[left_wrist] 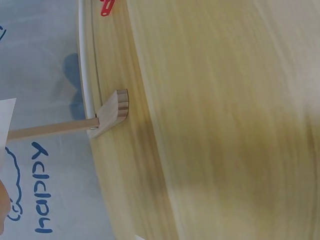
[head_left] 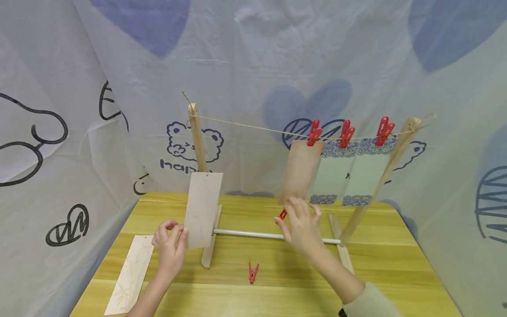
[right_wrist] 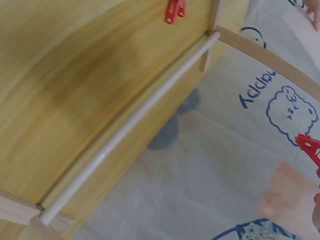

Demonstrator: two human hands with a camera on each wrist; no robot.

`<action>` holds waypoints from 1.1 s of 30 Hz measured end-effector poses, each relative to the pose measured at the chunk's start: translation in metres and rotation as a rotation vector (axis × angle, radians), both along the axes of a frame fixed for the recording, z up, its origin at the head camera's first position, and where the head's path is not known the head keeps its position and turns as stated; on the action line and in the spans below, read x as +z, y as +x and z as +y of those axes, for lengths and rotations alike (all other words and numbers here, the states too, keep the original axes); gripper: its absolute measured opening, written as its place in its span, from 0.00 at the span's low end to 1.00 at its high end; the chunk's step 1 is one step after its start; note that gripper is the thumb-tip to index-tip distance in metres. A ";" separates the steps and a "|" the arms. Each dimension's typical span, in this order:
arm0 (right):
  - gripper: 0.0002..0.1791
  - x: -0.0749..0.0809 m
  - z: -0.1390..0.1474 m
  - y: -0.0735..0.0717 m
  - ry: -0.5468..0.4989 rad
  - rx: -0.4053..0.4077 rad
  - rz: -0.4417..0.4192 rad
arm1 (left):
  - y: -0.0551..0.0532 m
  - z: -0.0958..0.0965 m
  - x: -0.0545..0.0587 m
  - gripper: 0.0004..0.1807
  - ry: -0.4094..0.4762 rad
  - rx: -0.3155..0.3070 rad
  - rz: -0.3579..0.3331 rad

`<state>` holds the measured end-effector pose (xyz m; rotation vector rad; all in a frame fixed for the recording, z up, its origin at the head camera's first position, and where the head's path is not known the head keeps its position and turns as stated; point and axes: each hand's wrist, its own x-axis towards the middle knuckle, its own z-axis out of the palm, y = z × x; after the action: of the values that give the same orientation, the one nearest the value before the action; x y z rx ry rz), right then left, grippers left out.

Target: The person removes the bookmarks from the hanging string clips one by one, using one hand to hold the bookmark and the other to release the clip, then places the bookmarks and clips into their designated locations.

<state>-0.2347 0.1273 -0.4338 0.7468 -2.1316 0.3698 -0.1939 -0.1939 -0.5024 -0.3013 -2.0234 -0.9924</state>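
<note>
Wooden rack (head_left: 379, 185) here, cream card (head_left: 203, 209) low left

Card's in front of the rack's left post (head_left: 197, 138), below the twine (head_left: 253, 126), long axis near upright. Left hand (head_left: 170, 244) is way nearer, pinching its lower left edge. Right hand (head_left: 303, 224) is well apart, off to the card's right, pinching a red clothespin (head_left: 283, 214).

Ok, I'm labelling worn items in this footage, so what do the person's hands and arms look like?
The left hand and right hand wear no gloves. A plain, pale sleeve covers part of the right forearm; the visible left forearm is bare.
</note>
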 end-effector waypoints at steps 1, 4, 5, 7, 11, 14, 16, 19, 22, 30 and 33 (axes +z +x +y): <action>0.31 -0.002 0.000 0.000 0.007 -0.006 -0.006 | 0.001 -0.001 -0.001 0.13 0.003 0.001 0.005; 0.31 -0.009 0.001 0.002 0.034 -0.020 -0.032 | 0.003 -0.003 -0.005 0.15 0.009 -0.002 0.014; 0.31 -0.011 0.001 0.002 0.043 -0.024 -0.041 | 0.004 -0.003 -0.006 0.15 0.010 0.000 0.018; 0.30 -0.016 0.002 0.004 0.057 -0.027 -0.057 | 0.005 -0.005 -0.008 0.16 0.010 0.003 0.025; 0.24 -0.026 0.002 0.007 0.062 -0.023 -0.086 | 0.009 -0.009 -0.013 0.17 0.025 0.015 0.037; 0.23 -0.033 0.001 0.009 0.074 -0.031 -0.111 | 0.012 -0.014 -0.018 0.18 0.053 0.025 0.048; 0.25 -0.037 0.001 0.010 0.088 -0.044 -0.125 | 0.014 -0.017 -0.020 0.18 0.065 0.032 0.049; 0.26 -0.042 0.000 0.012 0.099 -0.055 -0.159 | 0.017 -0.022 -0.022 0.19 0.064 0.051 0.040; 0.24 -0.045 -0.001 0.014 0.105 -0.062 -0.192 | 0.020 -0.026 -0.024 0.20 0.052 0.070 0.033; 0.18 -0.056 -0.002 0.020 0.134 -0.092 -0.254 | 0.024 -0.034 -0.033 0.17 0.077 0.121 0.048; 0.18 -0.063 -0.003 0.023 0.144 -0.101 -0.256 | 0.026 -0.038 -0.035 0.18 0.084 0.128 0.035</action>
<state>-0.2117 0.1242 -0.4969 0.7000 -2.4474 0.2712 -0.1680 -0.2318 -0.5376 -0.1413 -1.9383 -0.9828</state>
